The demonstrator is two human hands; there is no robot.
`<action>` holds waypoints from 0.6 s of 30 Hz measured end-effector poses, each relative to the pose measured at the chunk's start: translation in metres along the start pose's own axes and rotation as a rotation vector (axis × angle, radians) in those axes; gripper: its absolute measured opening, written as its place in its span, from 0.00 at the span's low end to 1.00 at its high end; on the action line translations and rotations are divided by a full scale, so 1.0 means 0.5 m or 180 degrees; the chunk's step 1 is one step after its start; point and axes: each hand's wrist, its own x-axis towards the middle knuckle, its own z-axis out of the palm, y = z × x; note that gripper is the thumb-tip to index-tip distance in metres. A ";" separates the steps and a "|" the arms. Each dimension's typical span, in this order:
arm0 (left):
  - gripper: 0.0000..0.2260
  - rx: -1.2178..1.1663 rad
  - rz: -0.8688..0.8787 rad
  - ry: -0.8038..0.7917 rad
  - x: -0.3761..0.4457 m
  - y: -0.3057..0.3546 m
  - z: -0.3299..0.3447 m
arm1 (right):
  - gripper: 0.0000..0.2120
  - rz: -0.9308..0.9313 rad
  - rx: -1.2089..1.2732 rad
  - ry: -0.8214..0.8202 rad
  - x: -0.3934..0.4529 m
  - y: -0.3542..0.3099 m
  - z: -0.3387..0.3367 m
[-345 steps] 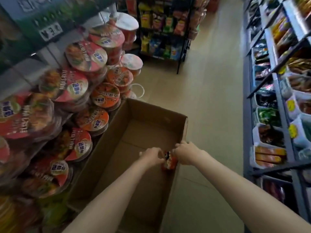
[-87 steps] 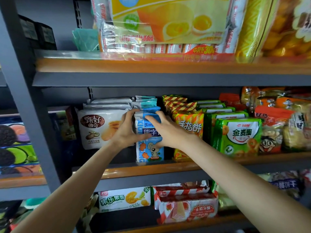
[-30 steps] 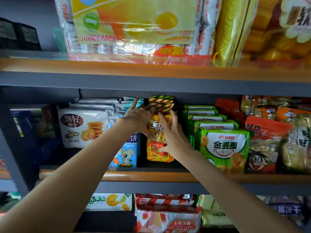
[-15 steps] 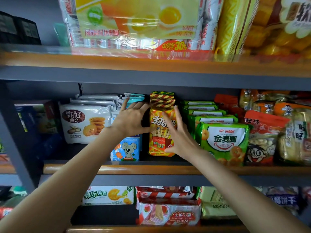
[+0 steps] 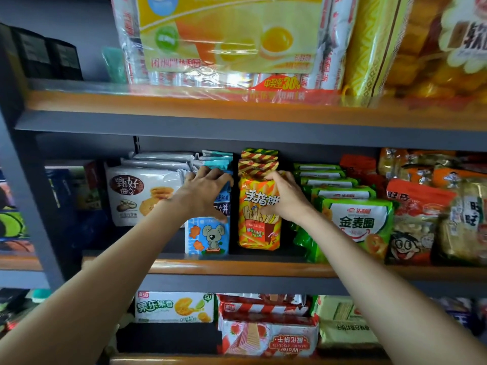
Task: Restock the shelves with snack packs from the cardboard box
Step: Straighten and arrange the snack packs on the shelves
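Both my hands are up at the middle shelf (image 5: pixel 237 268). My left hand (image 5: pixel 203 191) grips the top of the blue snack pack with a cartoon mouse (image 5: pixel 207 235), fingers over its upper edge and thumb on its front. My right hand (image 5: pixel 283 197) grips the upper right side of the orange-yellow finger-biscuit pack (image 5: pixel 257 222), which stands upright just right of the blue one. More packs of both kinds stand in rows behind them. The cardboard box is out of view.
A white cookie pack (image 5: pixel 139 196) stands left of the blue one, green ring-snack packs (image 5: pixel 353 225) to the right. A large yellow cake bag (image 5: pixel 224 40) fills the upper shelf. Wafer packs (image 5: pixel 266 335) lie on the lower shelf. A grey upright post (image 5: pixel 29 206) stands at left.
My hands closed from flat against the packs to gripping them: the left onto the blue pack's top, the right round the orange pack's upper side. The view dropped slightly.
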 end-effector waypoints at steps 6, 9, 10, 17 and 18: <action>0.35 -0.0101 0.0186 0.0138 0.006 -0.001 -0.002 | 0.27 -0.0122 -0.0013 -0.0306 -0.004 0.005 -0.047; 0.34 -0.0216 0.0334 0.0140 0.007 0.004 -0.005 | 0.28 -0.0062 -0.0046 -0.0427 -0.006 0.006 -0.057; 0.35 -0.0274 0.0356 0.0148 0.009 0.010 -0.007 | 0.29 -0.0051 -0.0100 -0.0397 -0.007 0.005 -0.056; 0.46 -0.0380 0.0005 0.0083 0.052 0.053 -0.030 | 0.34 -0.0018 -0.0217 -0.0191 -0.012 -0.001 -0.037; 0.46 -0.0293 -0.0002 -0.0008 0.057 0.056 -0.028 | 0.37 0.0039 -0.0182 -0.0266 -0.013 -0.002 -0.035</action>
